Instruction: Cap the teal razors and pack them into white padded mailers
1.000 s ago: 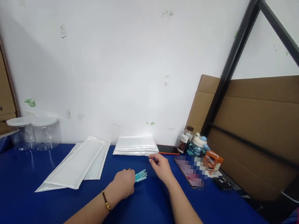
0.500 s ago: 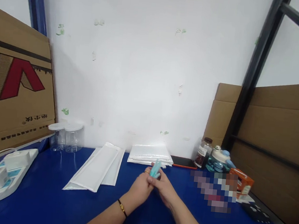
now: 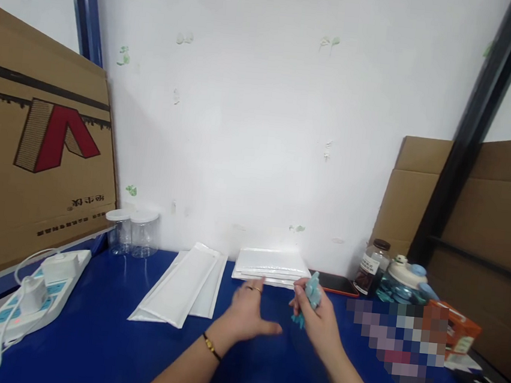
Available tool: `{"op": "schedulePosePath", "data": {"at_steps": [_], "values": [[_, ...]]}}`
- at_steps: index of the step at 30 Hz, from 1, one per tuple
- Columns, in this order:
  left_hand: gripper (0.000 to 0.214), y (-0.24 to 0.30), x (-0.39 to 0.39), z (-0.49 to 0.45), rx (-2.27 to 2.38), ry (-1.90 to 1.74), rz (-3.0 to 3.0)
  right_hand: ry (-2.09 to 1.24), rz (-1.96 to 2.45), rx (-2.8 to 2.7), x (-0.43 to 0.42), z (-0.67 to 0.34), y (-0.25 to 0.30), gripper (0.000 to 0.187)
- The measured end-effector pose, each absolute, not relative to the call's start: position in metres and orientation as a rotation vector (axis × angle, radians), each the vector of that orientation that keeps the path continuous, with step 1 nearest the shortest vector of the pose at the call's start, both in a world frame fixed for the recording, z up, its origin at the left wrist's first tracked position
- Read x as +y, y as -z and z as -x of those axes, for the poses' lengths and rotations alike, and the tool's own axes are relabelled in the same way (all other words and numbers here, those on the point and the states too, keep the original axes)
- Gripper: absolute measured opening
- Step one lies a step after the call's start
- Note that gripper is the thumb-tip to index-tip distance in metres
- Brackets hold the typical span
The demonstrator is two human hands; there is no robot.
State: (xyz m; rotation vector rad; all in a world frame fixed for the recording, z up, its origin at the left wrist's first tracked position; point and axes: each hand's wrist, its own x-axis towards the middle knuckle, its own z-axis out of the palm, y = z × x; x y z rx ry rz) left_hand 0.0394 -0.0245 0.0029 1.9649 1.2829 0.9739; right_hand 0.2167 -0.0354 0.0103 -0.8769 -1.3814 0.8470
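We are seeing a power strip (image 3: 32, 299) lying at the left of the blue surface (image 3: 99, 351), then long white pouches (image 3: 183, 284). Our left hand (image 3: 246, 317) is hovering with fingers spread, gripping nothing. Just beside it, our right hand (image 3: 318, 321) is pinching a bundle of teal sticks (image 3: 311, 293) above the surface, near the phone (image 3: 339, 284).

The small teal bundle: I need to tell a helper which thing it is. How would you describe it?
Start at the blue table below the white wall. Near its middle, the right hand holds a small bundle of teal plastic sticks, just in front of the stack of white padded envelopes. It is the only teal thing held.
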Motion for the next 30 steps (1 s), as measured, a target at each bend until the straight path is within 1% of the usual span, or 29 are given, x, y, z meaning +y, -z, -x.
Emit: {"op": "schedulePosePath", "data": {"at_steps": [2, 4, 5, 7, 9, 11, 17, 21, 24, 27, 30], "values": [[0.104, -0.014, -0.017, -0.004, 1.844, -0.912, -2.038, -0.833, 0.948, -1.407, -0.031, -0.219, -0.004, 0.034], [0.107, -0.022, -0.010, 0.035, 2.278, -0.759, -1.923, -0.809, 0.974, -1.479, -0.027, -0.219, 0.003, 0.033], [0.112, -0.025, -0.007, 0.052, 2.433, -0.668, -1.815, -0.787, 0.976, -1.502, -0.026, -0.218, 0.006, 0.032], [0.116, -0.026, -0.004, 0.081, 2.594, -0.525, -1.649, -0.769, 0.971, -1.469, -0.023, -0.217, 0.009, 0.031], [0.118, -0.025, -0.002, 0.098, 2.569, -0.408, -1.559, -0.828, 0.945, -1.332, -0.021, -0.218, 0.010, 0.031], [0.114, -0.023, -0.002, 0.104, 2.521, -0.374, -1.559, -0.926, 0.903, -1.195, -0.020, -0.221, 0.010, 0.033], [0.097, -0.026, 0.001, 0.101, 2.516, -0.514, -1.702, -1.015, 0.878, -1.144, -0.020, -0.228, 0.004, 0.039], [0.093, -0.039, 0.000, 0.100, 2.385, -0.775, -1.837, -0.983, 1.005, -1.353, -0.020, -0.221, 0.009, 0.036], [0.088, -0.053, -0.007, 0.085, 2.076, -1.108, -1.986, -0.949, 1.008, -1.408, -0.021, -0.218, 0.009, 0.034], [0.081, -0.061, -0.017, 0.054, 1.755, -1.308, -2.132, -0.964, 0.866, -1.152, -0.025, -0.224, -0.016, 0.033], [0.077, -0.056, -0.026, 0.017, 1.549, -1.344, -2.233, -0.945, 0.637, -0.952, -0.032, -0.234, -0.066, 0.030]]}}
